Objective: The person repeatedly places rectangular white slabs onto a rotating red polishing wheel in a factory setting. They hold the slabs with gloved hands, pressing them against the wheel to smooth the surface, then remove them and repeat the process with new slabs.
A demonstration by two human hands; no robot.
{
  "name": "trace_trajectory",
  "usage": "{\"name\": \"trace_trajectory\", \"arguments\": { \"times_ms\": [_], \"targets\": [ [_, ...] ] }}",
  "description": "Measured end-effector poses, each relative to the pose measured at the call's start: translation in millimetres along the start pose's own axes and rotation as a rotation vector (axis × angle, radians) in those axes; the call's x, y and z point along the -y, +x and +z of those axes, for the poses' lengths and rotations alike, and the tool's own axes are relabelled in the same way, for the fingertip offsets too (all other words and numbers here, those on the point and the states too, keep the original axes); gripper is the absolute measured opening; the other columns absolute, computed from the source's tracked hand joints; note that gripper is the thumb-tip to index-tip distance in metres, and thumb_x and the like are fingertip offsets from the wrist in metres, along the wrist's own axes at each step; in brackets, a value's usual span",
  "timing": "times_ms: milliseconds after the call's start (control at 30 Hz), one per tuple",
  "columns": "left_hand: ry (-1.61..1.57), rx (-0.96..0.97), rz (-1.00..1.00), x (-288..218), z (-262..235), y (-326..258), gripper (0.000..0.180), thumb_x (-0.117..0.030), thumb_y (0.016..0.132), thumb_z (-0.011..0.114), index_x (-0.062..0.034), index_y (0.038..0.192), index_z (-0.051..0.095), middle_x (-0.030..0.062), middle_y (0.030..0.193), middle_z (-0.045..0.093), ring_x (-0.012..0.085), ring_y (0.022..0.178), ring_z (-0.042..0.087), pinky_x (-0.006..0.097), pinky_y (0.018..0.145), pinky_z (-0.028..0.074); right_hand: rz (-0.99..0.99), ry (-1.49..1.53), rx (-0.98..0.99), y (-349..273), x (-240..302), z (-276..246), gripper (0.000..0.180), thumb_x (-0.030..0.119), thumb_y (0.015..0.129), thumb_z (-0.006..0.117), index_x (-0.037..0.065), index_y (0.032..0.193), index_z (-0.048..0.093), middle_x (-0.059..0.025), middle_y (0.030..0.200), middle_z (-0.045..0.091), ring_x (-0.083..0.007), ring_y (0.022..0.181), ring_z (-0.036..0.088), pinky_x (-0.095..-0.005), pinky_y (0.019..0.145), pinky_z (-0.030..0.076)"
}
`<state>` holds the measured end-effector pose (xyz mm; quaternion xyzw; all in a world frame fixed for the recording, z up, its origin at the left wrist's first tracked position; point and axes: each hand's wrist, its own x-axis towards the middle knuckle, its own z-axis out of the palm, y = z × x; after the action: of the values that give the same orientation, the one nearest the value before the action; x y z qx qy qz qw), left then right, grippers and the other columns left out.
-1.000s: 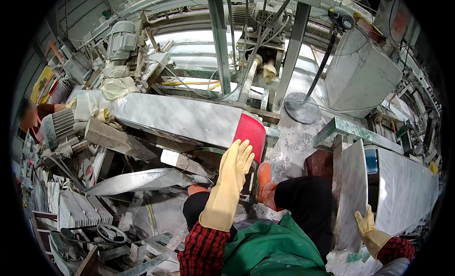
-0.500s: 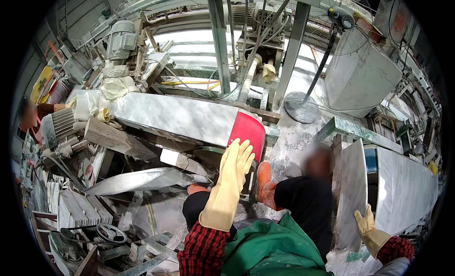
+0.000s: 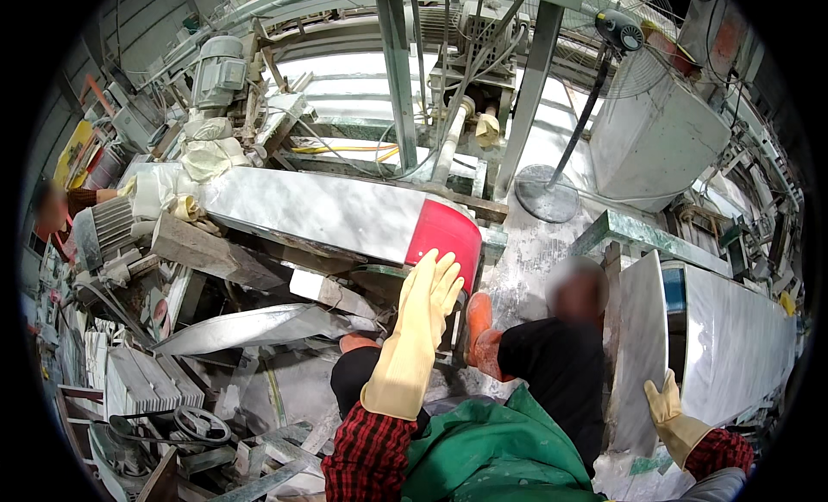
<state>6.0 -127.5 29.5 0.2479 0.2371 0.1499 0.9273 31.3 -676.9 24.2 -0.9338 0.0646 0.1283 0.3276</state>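
My left hand (image 3: pixel 410 338), in a cream rubber glove, reaches forward with fingers stretched out flat. Its fingertips overlap the near edge of a glossy red rounded end piece (image 3: pixel 444 235) in view; whether they touch it I cannot tell. That red piece caps a long grey-white marbled panel (image 3: pixel 319 207) running off to the left. Low on the right, my right hand (image 3: pixel 677 420), gloved alike, straddles the edge of an upright grey-white marble slab (image 3: pixel 638 347), thumb on one side and fingers on the other.
A second marbled panel (image 3: pixel 737 342) with a blue end stands at the right. Stone offcuts, a timber block (image 3: pixel 211 254) and a handwheel (image 3: pixel 203 424) crowd the left. A pedestal fan (image 3: pixel 580 114) stands ahead. Another person (image 3: pixel 65 213) is at the far left.
The surroundings have shifted very slightly in the picture. Both hands keep their places and poses.
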Motion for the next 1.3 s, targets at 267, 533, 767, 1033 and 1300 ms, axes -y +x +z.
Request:
{"name": "trace_trajectory", "arguments": {
  "times_ms": [267, 533, 767, 1033, 1300],
  "targets": [
    [0.009, -0.006, 0.007, 0, 0, 0, 0.051, -0.031, 0.099, 0.063, -0.0046, 0.139, 0.047, 0.0163, 0.138, 0.054, 0.0297, 0.128, 0.053, 0.041, 0.105, 0.049, -0.001, 0.010, 0.014, -4, 15, -1, 0.040, 0.012, 0.092, 0.064, 0.000, 0.127, 0.048, -0.0192, 0.115, 0.064, -0.0311, 0.106, 0.063, -0.0393, 0.095, 0.047],
    [0.022, 0.000, -0.002, 0, -1, 1, 0.048, -0.029, 0.099, 0.063, -0.0053, 0.138, 0.048, 0.0166, 0.137, 0.055, 0.0301, 0.127, 0.054, 0.042, 0.105, 0.049, 0.015, 0.018, -0.007, -2, 11, 1, 0.039, 0.012, 0.091, 0.064, 0.000, 0.125, 0.048, -0.0211, 0.114, 0.065, -0.0332, 0.106, 0.064, -0.0399, 0.093, 0.048],
    [0.042, 0.021, -0.007, 2, 0, 0, 0.049, -0.030, 0.099, 0.062, -0.0047, 0.139, 0.048, 0.0174, 0.140, 0.052, 0.0310, 0.131, 0.052, 0.042, 0.106, 0.048, 0.012, 0.011, -0.006, -4, 14, 0, 0.041, 0.013, 0.091, 0.065, 0.000, 0.125, 0.048, -0.0214, 0.113, 0.065, -0.0351, 0.106, 0.064, -0.0407, 0.094, 0.048],
    [0.074, 0.044, -0.006, 1, -1, 0, 0.053, -0.030, 0.100, 0.061, -0.0036, 0.142, 0.043, 0.0188, 0.144, 0.049, 0.0322, 0.134, 0.048, 0.042, 0.110, 0.046, 0.018, 0.045, 0.008, -3, 15, 1, 0.040, 0.010, 0.091, 0.064, 0.000, 0.126, 0.048, -0.0183, 0.115, 0.065, -0.0309, 0.108, 0.063, -0.0389, 0.095, 0.048],
    [0.076, 0.027, -0.015, 2, -1, 0, 0.050, -0.029, 0.100, 0.061, -0.0049, 0.141, 0.045, 0.0174, 0.142, 0.051, 0.0312, 0.132, 0.051, 0.042, 0.109, 0.047, 0.028, 0.084, 0.020, -6, 23, 2, 0.037, 0.007, 0.092, 0.061, 0.002, 0.127, 0.048, -0.0158, 0.113, 0.064, -0.0264, 0.104, 0.061, -0.0377, 0.094, 0.048]
  ]
}}
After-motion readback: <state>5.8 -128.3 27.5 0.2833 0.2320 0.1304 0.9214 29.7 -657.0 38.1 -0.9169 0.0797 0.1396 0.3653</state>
